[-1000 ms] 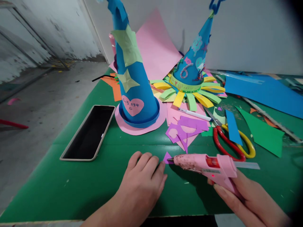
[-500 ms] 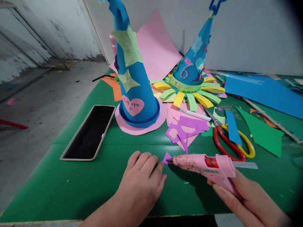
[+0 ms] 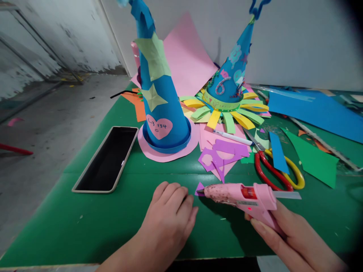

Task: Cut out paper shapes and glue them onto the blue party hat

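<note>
A pink glue gun (image 3: 241, 198) is gripped in my right hand (image 3: 283, 230), its red light on and a clear glue stick out of its back. Its dark nozzle lies over a small purple paper triangle (image 3: 200, 186) on the green table. My left hand (image 3: 171, 215) rests just left of the triangle, palm down, its fingers curled; whatever may be beneath them is hidden. Beyond my hands stands a tall blue paper cone hat (image 3: 167, 121) with green stars, a pink heart and a pink brim. Purple scraps (image 3: 231, 149) lie on pink paper.
A phone (image 3: 107, 158) lies at the left. Red and yellow scissors (image 3: 262, 166) sit at the right near a white pen (image 3: 234, 137). Farther back are a second decorated cone hat (image 3: 231, 79), blue sheets (image 3: 312, 109) and green paper (image 3: 314, 158).
The glue gun and my right hand have shifted slightly left, bringing the nozzle farther over the triangle. My left hand has barely moved.
</note>
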The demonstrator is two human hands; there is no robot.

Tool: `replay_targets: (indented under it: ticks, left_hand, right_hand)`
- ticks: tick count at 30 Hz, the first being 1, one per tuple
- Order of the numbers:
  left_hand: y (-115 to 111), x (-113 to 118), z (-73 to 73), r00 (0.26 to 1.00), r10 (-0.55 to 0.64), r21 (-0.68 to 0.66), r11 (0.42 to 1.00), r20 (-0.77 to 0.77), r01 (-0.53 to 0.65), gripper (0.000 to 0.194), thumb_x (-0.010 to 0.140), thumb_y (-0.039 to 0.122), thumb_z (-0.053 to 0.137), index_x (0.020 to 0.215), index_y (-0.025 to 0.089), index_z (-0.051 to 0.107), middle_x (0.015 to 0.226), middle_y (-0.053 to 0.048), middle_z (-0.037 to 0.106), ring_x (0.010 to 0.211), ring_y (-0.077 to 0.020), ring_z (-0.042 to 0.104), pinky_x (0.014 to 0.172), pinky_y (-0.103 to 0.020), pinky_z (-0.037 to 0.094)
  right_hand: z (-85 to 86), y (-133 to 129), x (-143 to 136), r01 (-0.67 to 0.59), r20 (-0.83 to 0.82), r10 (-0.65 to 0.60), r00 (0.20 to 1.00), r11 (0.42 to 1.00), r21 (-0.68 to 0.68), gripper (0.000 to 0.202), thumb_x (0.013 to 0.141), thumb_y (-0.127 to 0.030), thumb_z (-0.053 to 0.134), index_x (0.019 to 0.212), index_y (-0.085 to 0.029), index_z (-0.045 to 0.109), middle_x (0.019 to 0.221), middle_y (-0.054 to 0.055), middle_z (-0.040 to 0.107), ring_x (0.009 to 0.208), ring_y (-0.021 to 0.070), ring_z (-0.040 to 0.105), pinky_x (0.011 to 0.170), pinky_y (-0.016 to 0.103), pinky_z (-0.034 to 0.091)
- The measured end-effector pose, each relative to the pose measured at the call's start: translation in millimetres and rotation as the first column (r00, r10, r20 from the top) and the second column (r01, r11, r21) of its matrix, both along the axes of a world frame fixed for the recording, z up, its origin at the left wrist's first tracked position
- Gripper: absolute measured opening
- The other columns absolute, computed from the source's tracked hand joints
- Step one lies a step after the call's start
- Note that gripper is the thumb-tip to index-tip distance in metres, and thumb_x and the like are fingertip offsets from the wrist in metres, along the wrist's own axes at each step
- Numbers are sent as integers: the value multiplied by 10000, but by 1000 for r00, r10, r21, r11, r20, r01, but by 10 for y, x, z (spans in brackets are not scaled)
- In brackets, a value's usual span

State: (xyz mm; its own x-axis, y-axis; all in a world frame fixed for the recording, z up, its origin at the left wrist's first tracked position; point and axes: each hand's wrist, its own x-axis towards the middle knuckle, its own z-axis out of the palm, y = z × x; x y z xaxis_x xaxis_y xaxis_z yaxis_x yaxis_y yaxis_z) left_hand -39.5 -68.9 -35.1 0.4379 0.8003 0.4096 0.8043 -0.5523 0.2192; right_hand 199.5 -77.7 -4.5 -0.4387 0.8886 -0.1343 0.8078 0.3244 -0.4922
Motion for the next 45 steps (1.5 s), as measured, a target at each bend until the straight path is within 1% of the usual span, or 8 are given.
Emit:
replay_targets:
  ticks: [6,11,16,21,25,29,35,45]
  left_hand:
    - [15,5,12,1000,-4,19,1000,-1,4,240,830,185,424,759,132,647,753,-67,617,754,-201,538,747,-392,413]
    - [3,-8,26,1000,-4,-5,1000,-21,4,257,833,170,403,762,135,647,743,-68,611,758,-203,534,747,-395,416]
    - [20,11,31,1000,1,14,1000,-20,-1,248,828,169,408,764,143,646,738,-63,604,752,-195,529,750,-389,411]
    - [40,19,-2,1000,-9,30,1000,4,9,248,832,171,406,795,140,649,746,-66,613,745,-202,532,730,-392,405]
    - [31,8,-43,999,-13,84,996,45,9,256,837,183,399,795,154,651,751,-64,614,741,-201,525,727,-395,395]
    - [22,1,-46,1000,-26,53,998,-6,27,242,829,179,412,834,161,654,765,-65,625,752,-204,529,733,-395,397]
    - [30,11,-26,999,-26,71,997,-48,29,240,826,187,422,828,163,661,768,-66,636,756,-208,537,738,-398,403]
    - [3,-10,-65,996,-15,50,999,-83,19,219,813,195,445,872,175,655,800,-57,640,795,-213,534,778,-409,388]
  right_hand:
    - [33,-1,-30,-31,19,31,999,999,9,398,843,-275,425,1227,-233,333,1069,77,605,916,205,608,739,268,527]
    - [-20,-38,34,78,27,-77,997,996,-41,312,851,-313,405,1155,-245,401,1022,49,626,861,183,625,706,244,536]
    - [-36,-60,45,104,18,-104,994,993,-51,358,840,-330,431,1185,-241,403,1079,51,611,938,192,603,755,248,524]
    - [2,-56,24,74,33,-73,997,996,-47,396,837,-321,432,1219,-217,416,1120,72,600,972,215,592,777,262,520]
    - [37,-31,14,72,24,-72,997,997,-21,406,831,-320,444,1227,-240,407,1116,57,605,940,210,608,757,257,529]
    - [52,-14,9,25,7,-24,1000,999,-33,384,849,-294,408,1229,-236,400,1123,70,597,942,213,607,772,263,520]
    - [-22,-58,46,110,27,-109,994,994,-31,405,839,-326,435,1230,-235,384,1118,78,592,963,211,594,769,264,520]
    - [137,66,-47,-22,16,23,1000,999,-23,432,838,-264,421,1265,-229,369,1113,72,608,911,210,620,743,256,527]
